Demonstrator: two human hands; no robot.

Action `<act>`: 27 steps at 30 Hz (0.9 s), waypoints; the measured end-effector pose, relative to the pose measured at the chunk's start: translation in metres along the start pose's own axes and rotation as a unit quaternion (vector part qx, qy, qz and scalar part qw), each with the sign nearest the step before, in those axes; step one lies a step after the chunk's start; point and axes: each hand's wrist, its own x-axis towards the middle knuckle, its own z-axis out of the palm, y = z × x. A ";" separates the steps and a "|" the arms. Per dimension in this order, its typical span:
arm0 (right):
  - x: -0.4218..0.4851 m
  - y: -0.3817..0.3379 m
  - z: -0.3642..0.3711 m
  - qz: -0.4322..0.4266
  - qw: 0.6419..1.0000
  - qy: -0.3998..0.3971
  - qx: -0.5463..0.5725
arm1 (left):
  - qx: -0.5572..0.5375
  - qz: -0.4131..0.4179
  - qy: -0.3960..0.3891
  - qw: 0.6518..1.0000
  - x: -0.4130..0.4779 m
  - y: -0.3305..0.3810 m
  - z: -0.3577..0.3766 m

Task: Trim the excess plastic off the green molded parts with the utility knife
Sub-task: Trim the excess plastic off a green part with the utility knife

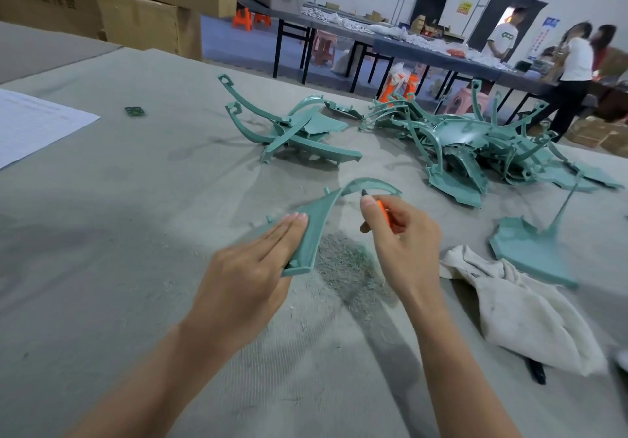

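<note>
Our left hand (pixel 248 267) held the green part (pixel 312 230) just over the worktop (pixel 119 250). Its fingers lay straight along the top of the part. The thumb went under it, out of sight, so the part was pinched between them. Our right hand (pixel 401 234) was curled tight round the utility knife (pixel 384 215). We could see only a strip of its orange body and its dark tip, which was at the thin curved arm of the part. The blade was too small to make out. The two hands were a little apart.

Below them lay a pile of shavings (pixel 343 267). To the right was a crumpled white cloth (pixel 530 312). Something dark (pixel 537 373) poked out from under it, and we could not tell what. Just past the cloth lay a single green piece (pixel 530 254).

Farther back were a small heap (pixel 306 132) and a big heap (pixel 475 145) of green parts, all tangled. On the left, a sheet of paper (pixel 34 121) was cut off by the edge. Far away stood cardboard boxes (pixel 142 9) and blurry people (pixel 574 60).
</note>
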 end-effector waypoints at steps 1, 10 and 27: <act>-0.001 -0.002 0.000 0.018 0.999 0.009 0.035 | 0.002 0.001 0.010 1.000 0.001 0.000 0.000; -0.020 -0.032 0.010 0.119 0.944 -0.178 0.252 | 0.056 0.051 0.012 0.997 0.001 0.003 -0.001; -0.046 -0.053 0.020 0.019 0.930 -0.267 0.250 | -0.236 -0.288 -0.052 0.927 0.021 -0.019 -0.012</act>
